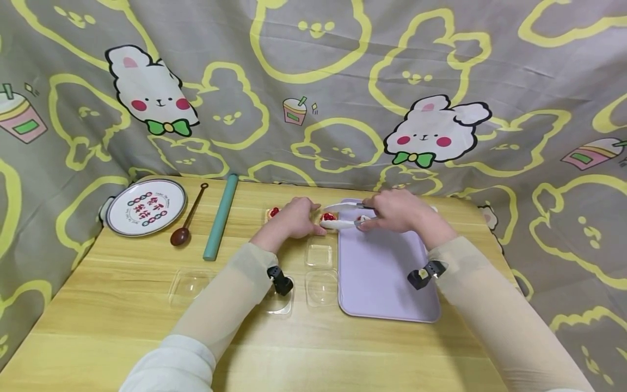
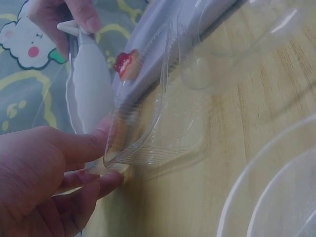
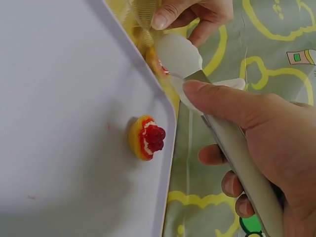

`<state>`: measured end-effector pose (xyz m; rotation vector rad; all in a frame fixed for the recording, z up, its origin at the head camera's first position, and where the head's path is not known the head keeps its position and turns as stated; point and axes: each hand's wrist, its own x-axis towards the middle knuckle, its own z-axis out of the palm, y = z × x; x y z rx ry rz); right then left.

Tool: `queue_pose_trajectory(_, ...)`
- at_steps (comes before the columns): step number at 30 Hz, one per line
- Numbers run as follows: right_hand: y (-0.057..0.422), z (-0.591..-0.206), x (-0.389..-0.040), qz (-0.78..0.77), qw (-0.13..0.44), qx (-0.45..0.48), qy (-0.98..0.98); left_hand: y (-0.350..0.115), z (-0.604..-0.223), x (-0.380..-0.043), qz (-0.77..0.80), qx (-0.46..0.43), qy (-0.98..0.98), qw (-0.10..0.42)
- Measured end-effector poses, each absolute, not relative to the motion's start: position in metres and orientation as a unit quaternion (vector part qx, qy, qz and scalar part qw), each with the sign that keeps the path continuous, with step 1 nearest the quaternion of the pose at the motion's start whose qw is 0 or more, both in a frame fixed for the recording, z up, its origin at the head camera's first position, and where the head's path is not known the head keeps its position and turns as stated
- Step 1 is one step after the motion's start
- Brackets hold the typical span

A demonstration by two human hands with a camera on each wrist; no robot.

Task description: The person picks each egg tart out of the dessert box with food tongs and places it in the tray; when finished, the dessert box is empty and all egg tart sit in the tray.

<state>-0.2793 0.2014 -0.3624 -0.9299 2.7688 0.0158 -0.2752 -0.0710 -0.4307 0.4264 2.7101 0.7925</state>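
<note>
My right hand grips a pair of tongs with white, broad ends. Those ends stand on either side of a red-topped tart by the tray's left edge. With thumb and fingers, my left hand pinches the rim of a clear plastic box, close to the tongs' tips. The tart by the tongs is partly hidden in both wrist views. Another berry-topped tart lies on the lilac tray, below the right hand. Behind the left hand, a further tart is partly covered.
More clear plastic boxes lie along the table's front, one partly under the left forearm. At left are a white plate with red print, a brown ladle and a teal rod. A patterned curtain hangs behind.
</note>
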Motion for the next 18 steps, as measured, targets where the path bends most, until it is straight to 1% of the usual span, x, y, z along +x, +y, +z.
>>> queue_pose_trajectory(6,0.212,-0.362,-0.277,-0.016,0.092,-0.326,0.941,-0.07,-0.431,-0.276,0.277,0.143,0.939,0.147)
queue_pose_trajectory(18,0.242,-0.345,-0.265,-0.029,0.049,-0.332,0.941,-0.07,-0.428,-0.274,0.292,0.138,0.934,0.151)
